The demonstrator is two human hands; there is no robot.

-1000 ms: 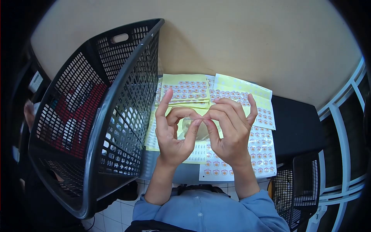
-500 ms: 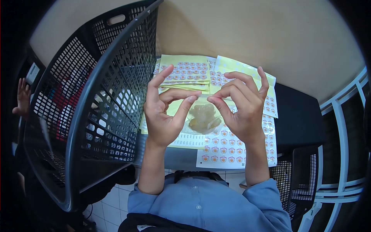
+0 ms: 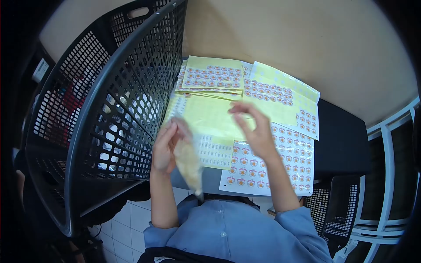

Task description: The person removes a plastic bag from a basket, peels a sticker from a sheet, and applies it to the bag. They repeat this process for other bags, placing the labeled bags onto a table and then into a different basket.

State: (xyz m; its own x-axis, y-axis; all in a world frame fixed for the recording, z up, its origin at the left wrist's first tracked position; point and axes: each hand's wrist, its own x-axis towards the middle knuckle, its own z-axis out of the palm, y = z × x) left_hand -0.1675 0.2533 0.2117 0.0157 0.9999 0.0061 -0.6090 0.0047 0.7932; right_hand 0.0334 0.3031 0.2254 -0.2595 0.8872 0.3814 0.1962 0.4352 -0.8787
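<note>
My left hand [image 3: 164,147] pinches the top of a clear plastic bag [image 3: 188,164] with pale yellowish contents. The bag hangs tilted near the table's front edge, and motion blurs it. My right hand [image 3: 258,133] is raised over the sticker sheets, away from the bag. Its thumb and fingers are apart, somewhat smeared, with nothing visible between them. Under the hands lie a yellow backing sheet [image 3: 206,116], a sheet of small printed labels [image 3: 215,151] and a white sheet of round orange-and-pink stickers [image 3: 291,164]. A stack of yellow sticker sheets [image 3: 212,76] is behind.
A large black perforated basket [image 3: 118,96] stands tilted at my left, with clear bags seen through its holes. Another sticker sheet [image 3: 280,79] lies at the back right beside a black surface [image 3: 340,136]. A second black basket [image 3: 337,210] is low at the right.
My hands have parted. The left hand moved down and left with the bag, while the right let go of it and moved slightly down. The other person's hand at far left is gone.
</note>
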